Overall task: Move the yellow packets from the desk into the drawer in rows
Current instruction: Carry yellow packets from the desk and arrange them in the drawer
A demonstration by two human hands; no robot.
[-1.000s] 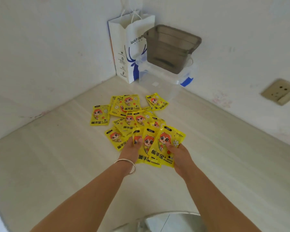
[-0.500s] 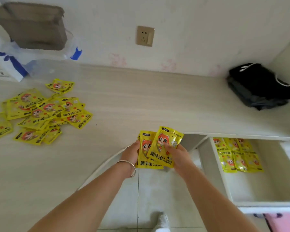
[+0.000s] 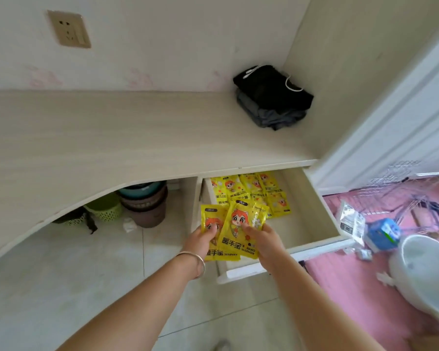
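Both hands have carried their packets away from the pile, and the view has turned with them: the heap of loose packets is now out of sight, and the open drawer lies directly under the hands.

From large to small. Beyond the hands runs the pale wooden desk top (image 3: 137, 138), with a folded pile of black and grey clothes (image 3: 273, 97) far ahead and to the right of the right hand. Under the desk edge, just beyond the fingers, stands the pulled-out white drawer (image 3: 312, 224). At its back, ahead of the hands, some yellow foil packets with a cartoon face (image 3: 249, 191) already lie flat, side by side and partly overlapping; the floor of the drawer nearer to the hands looks bare. Left of the left hand, under the desk, stand stacked round plastic basins (image 3: 143, 201).

The left hand (image 3: 202, 243) grips one packet or more with its thumb on the printed face. The right hand (image 3: 264, 240) pinches the front packet (image 3: 241, 229), which overlaps the left one. How many packets are held I cannot tell. They hang above the near left corner of the drawer and do not yet rest in it.

I judge that the carry is almost finished, and the next row probably belongs just in front of the packets already laid.
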